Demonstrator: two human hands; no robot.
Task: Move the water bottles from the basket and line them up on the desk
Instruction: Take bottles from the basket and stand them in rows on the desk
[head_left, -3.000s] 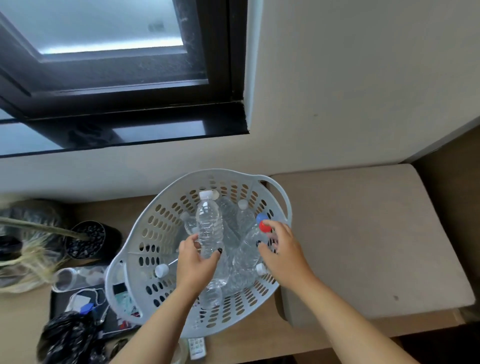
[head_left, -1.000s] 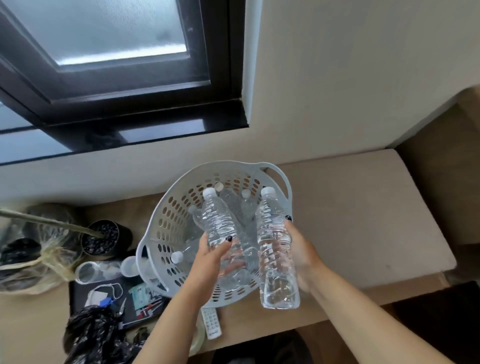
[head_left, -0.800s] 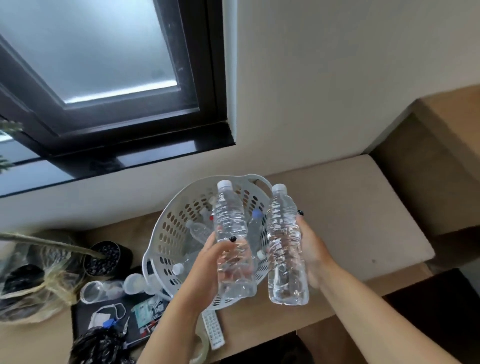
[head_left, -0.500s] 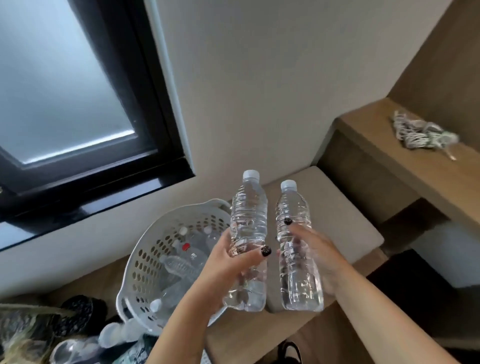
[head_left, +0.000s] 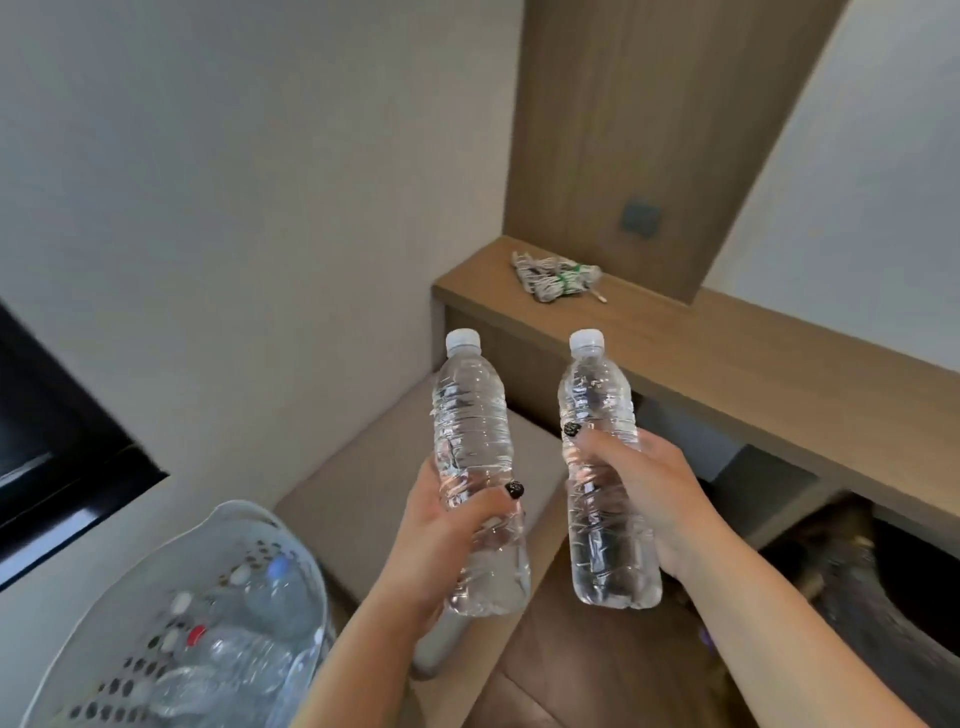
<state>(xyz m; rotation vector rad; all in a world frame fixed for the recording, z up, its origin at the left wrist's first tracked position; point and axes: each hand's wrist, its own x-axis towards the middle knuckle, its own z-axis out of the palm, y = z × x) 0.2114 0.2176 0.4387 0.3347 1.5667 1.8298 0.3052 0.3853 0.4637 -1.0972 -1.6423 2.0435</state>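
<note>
My left hand (head_left: 441, 535) grips a clear water bottle (head_left: 470, 415) with a white cap, held upright in the air. My right hand (head_left: 649, 488) grips a second clear water bottle (head_left: 597, 400), also upright, just to the right of the first. Both bottles hang above the floor, between the basket and the wooden desk (head_left: 753, 364). The white perforated basket (head_left: 223, 530) sits at the lower left with several more bottles (head_left: 234, 649) lying inside, one with a red cap.
A bundle of coiled white cord (head_left: 556, 273) lies on the desk's far left end. A beige cushioned bench (head_left: 363, 467) runs between basket and desk. A dark window frame (head_left: 62, 467) is at the left. Dark objects sit under the desk at the right.
Both hands lifted a bottle out of the basket and carried them to the right. The view swung right, so the desk came into sight and the basket slid to the lower left.
</note>
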